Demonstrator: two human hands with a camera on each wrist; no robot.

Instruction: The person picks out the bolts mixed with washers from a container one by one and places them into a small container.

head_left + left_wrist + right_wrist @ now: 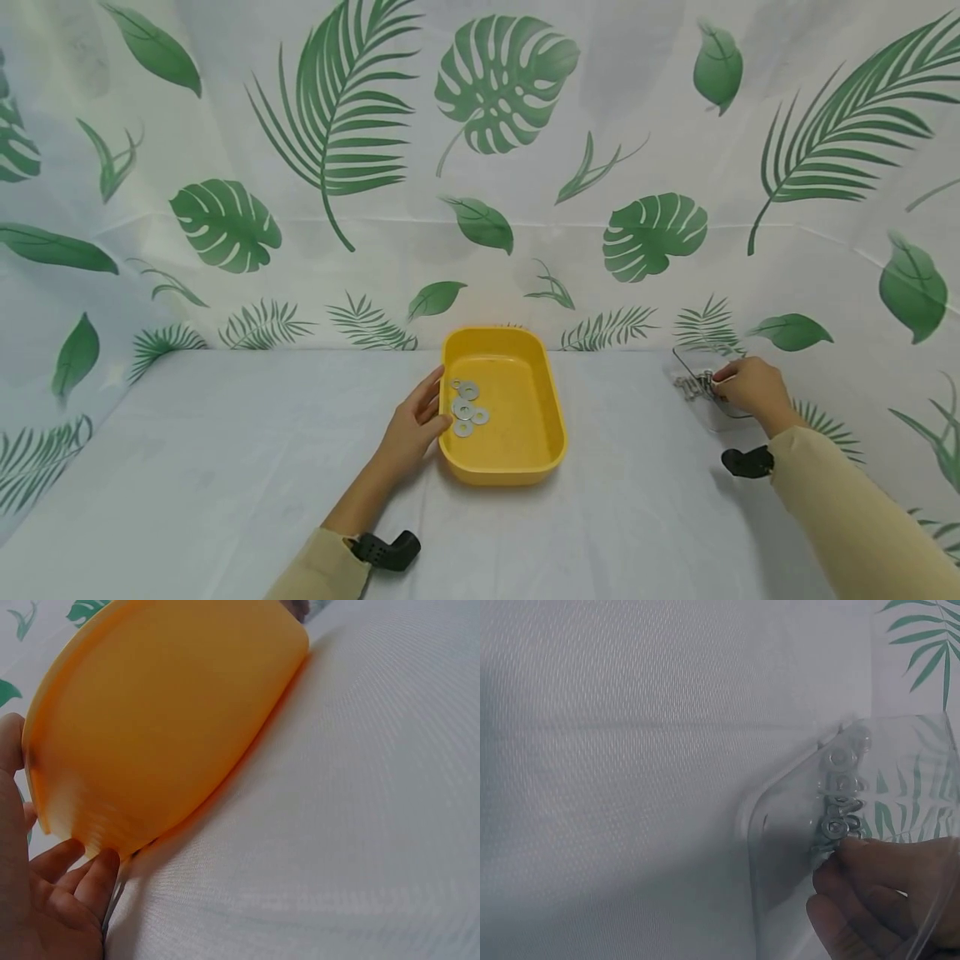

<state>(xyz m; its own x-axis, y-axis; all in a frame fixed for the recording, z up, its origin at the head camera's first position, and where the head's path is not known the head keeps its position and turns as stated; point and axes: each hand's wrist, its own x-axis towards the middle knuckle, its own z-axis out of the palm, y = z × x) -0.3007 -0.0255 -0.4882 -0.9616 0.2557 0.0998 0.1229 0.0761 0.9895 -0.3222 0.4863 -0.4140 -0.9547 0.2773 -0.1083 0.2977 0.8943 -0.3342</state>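
Observation:
My left hand (pixel 411 425) holds the left side of a yellow tray (pixel 555 400). Its thumb lies at the rim, and the fingertips (pixel 101 877) press against the outer wall. Several flat metal washers (pixel 465 408) lie inside the tray along its left side. Over at the right, my right hand (pixel 753 392) reaches into a clear plastic box (pixel 754 847). Its bent fingers touch a heap of small metal bolts (pixel 840 795) with round heads; whether they pinch one I cannot tell.
A white cloth (pixel 225 467) covers the table. Behind it hangs a white backdrop with green leaves (pixel 510 83), which meets the table just past the tray and the clear box.

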